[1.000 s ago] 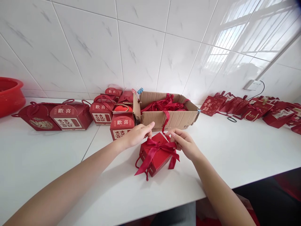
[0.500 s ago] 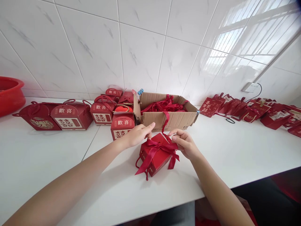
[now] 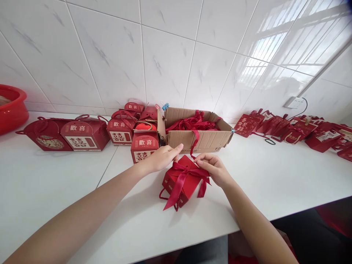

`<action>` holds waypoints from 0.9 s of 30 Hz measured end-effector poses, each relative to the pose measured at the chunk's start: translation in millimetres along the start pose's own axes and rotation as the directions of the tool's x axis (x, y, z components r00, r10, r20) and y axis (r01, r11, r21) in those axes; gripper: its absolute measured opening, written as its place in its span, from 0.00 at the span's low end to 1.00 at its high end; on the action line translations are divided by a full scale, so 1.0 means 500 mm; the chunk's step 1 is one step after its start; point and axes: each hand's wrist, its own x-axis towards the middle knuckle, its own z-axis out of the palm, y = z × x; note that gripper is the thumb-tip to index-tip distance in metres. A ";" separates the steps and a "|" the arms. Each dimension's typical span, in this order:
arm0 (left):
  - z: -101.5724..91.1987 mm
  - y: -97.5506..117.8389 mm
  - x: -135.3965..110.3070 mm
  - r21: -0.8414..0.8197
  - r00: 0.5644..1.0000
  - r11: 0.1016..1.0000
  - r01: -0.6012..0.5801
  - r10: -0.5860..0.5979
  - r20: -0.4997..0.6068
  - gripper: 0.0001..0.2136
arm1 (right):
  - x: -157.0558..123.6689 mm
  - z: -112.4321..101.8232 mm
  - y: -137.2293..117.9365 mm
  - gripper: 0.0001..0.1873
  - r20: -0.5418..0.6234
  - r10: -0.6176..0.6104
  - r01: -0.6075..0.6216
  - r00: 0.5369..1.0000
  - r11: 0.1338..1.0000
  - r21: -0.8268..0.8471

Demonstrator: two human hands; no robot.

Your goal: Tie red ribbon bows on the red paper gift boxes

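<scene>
A small red gift box [image 3: 183, 182] sits on the white counter [image 3: 55, 190] in front of me, with a dark red satin ribbon [image 3: 180, 175] tied across its top and its tails hanging down the front. My left hand [image 3: 162, 157] pinches the left loop of the ribbon at the box's back edge, forefinger stretched out. My right hand [image 3: 213, 168] pinches the right loop, fingers curled. Both hands rest at the box's top.
An open cardboard carton [image 3: 198, 137] full of red ribbons stands just behind the box. Several finished red gift boxes [image 3: 82, 134] line the wall at the left, flat red boxes [image 3: 299, 128] lie at the right, and a red basin [image 3: 11, 108] sits far left.
The ribbon's loops have been drawn a little tighter and its front tail hangs lower. The view has shifted slightly; both hands stay at the bow.
</scene>
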 end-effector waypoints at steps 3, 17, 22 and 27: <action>0.003 -0.001 -0.001 -0.022 1.000 1.000 -0.003 0.003 0.000 0.30 | -0.004 0.005 -0.002 0.15 -0.024 -0.038 0.034 0.999 0.988 -0.150; 0.011 -0.006 0.001 0.056 1.000 0.998 -0.005 0.005 0.013 0.28 | -0.018 0.020 -0.009 0.13 -0.030 -0.147 0.120 0.989 0.897 -0.424; 0.011 -0.002 -0.004 0.051 1.000 0.999 -0.018 0.017 0.020 0.27 | -0.011 0.011 -0.009 0.14 -0.126 -0.103 0.078 0.987 0.979 -0.188; -0.014 0.018 -0.020 0.057 0.988 0.991 -0.118 0.123 -0.092 0.22 | -0.007 0.009 -0.012 0.12 -0.152 -0.099 0.075 0.983 0.985 -0.155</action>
